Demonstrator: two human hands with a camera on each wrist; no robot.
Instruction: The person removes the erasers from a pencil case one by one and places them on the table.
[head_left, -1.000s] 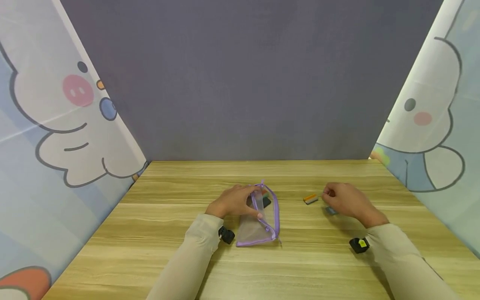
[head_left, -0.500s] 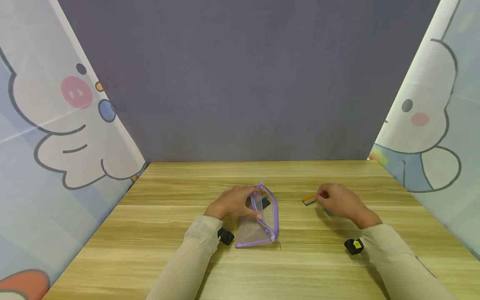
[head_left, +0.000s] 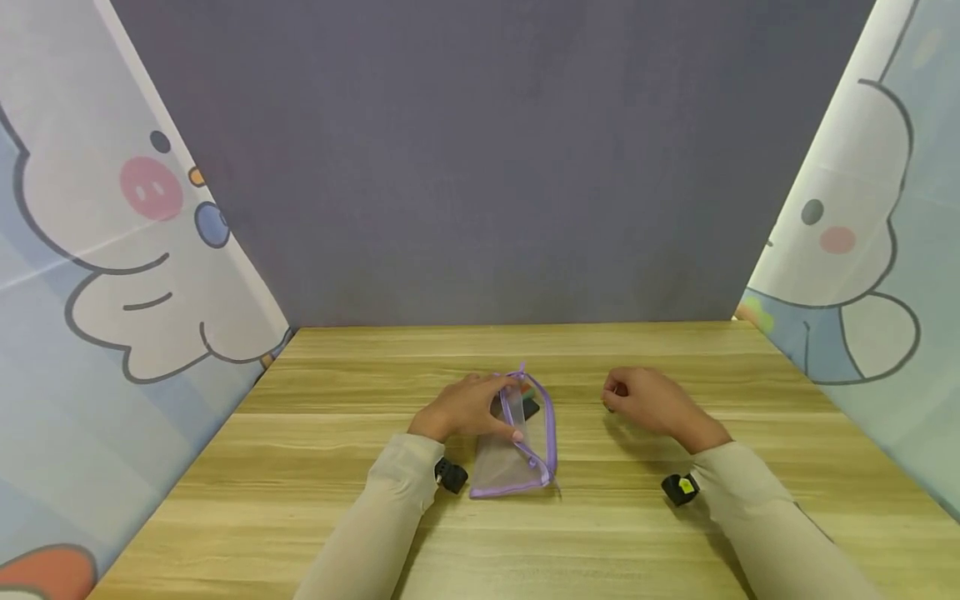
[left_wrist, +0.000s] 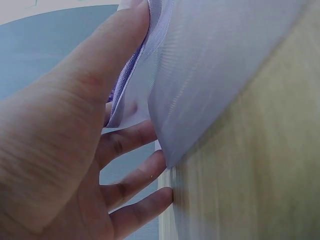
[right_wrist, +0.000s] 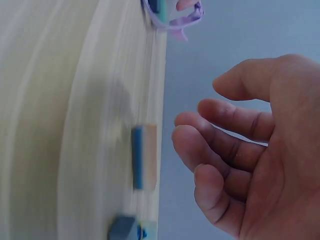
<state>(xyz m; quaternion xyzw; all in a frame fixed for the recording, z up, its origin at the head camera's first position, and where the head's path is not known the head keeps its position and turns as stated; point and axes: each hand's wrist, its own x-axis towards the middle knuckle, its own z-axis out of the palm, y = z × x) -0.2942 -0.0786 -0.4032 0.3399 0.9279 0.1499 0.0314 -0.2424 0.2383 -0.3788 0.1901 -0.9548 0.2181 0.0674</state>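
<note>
My left hand (head_left: pixel 468 407) grips the mouth edge of a sheer mesh zip pouch (head_left: pixel 506 467) with purple trim. In the left wrist view the thumb lies along the purple edge, with the other fingers spread behind the mesh. A dark block (head_left: pixel 530 408) and green and red bits show inside the pouch. To its right, my right hand (head_left: pixel 648 402) is low over the table. Its fingers are loosely bent and hold nothing in the right wrist view. Beside them lies a small blue-and-tan bar (right_wrist: pixel 149 157); in the head view this hand covers it.
A dark block (right_wrist: pixel 122 227) with a bright blue bit lies at the bottom of the right wrist view. The wooden table (head_left: pixel 337 367) ends at a grey backdrop (head_left: pixel 510 167). Cartoon-printed sheets stand on both sides.
My right hand has moved left, now covering the small orange-and-grey bar that showed earlier in the head view. The left hand and the pouch have stayed in place.
</note>
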